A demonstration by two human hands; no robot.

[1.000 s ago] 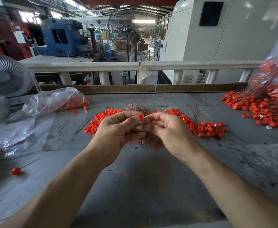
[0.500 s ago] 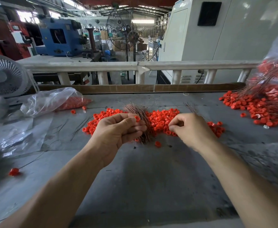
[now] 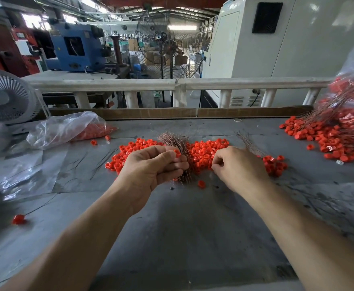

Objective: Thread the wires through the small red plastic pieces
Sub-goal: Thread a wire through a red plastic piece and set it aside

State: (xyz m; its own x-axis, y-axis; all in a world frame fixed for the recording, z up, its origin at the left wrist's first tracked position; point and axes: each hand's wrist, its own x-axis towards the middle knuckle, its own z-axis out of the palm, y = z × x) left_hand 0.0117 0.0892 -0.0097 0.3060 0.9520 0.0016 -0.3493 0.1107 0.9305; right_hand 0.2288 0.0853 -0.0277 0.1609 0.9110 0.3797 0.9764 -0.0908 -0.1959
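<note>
From the head camera, I see my left hand point(image 3: 150, 166) curled around a bundle of thin coppery wires point(image 3: 179, 148), which fans out above the fingers, and pinching one small red plastic ring point(image 3: 177, 153) against the bundle at the fingertips. My right hand point(image 3: 238, 166) sits just beside it, low over the central heap of loose red plastic rings point(image 3: 201, 151) on the grey worktable point(image 3: 192, 227), its thumb and forefinger pressed together; whether it has a ring or a wire end pinched there I cannot tell. One stray ring point(image 3: 201, 183) lies just in front of the heap. I judge the work well underway but far from finished: on the far right a pile of rings with wires already through them point(image 3: 339, 131) spills from a clear bag, while the central heap and the half-full clear plastic bag of red rings point(image 3: 67, 129) on the left remain to be threaded.
</note>
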